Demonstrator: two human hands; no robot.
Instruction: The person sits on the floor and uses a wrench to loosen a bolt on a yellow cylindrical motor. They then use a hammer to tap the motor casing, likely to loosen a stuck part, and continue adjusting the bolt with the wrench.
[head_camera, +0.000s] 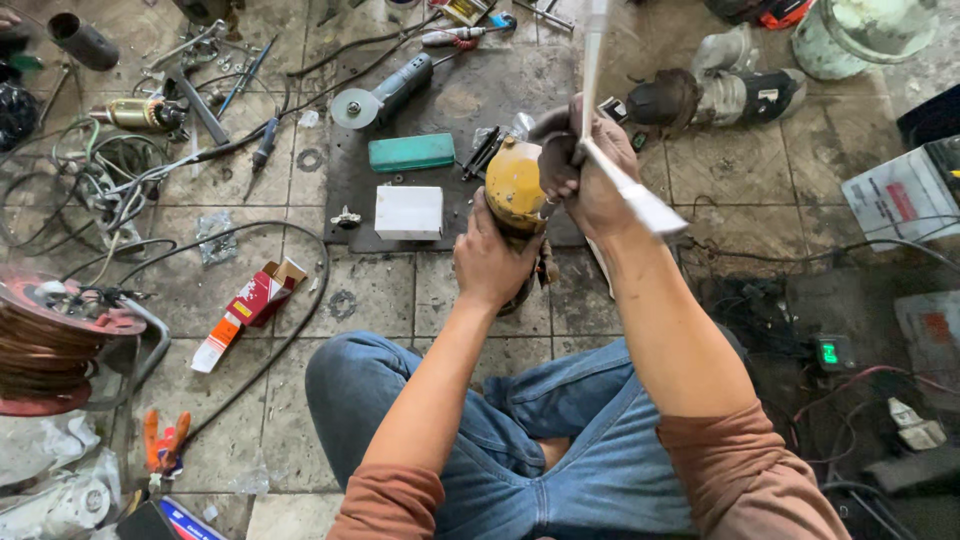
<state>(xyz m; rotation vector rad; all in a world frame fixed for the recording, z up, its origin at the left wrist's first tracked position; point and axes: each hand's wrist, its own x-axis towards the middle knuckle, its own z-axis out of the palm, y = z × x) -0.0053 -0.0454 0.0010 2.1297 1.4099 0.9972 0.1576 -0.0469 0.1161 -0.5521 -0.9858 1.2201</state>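
Dirty floor tiles (380, 290) are all around us, with tools and wires lying everywhere. We sit with our legs crossed in blue jeans (560, 440). Our left hand (488, 262) is wrapped tight around the bottom of a yellow power tool (515, 185) and holds it up off the floor. Our right hand (590, 165) is closed too, right above the left hand, at the top of the yellow tool. It grips a long white stick (625, 190) that goes up past the fingers and also sticks out to the right. A dark rag (555, 150) is bunched in that hand as well, touching the tool. Just past our hands lies a dark mat (450, 100). On it, left of our hands, sit a white box (409, 212) and a green case (411, 152), and farther off a grey grinder (385, 95). Beyond the right hand is a dirty motor part (715, 95). Well off to the left of our left hand are a red and white box (245, 305) and a spool of copper wire (45, 345).
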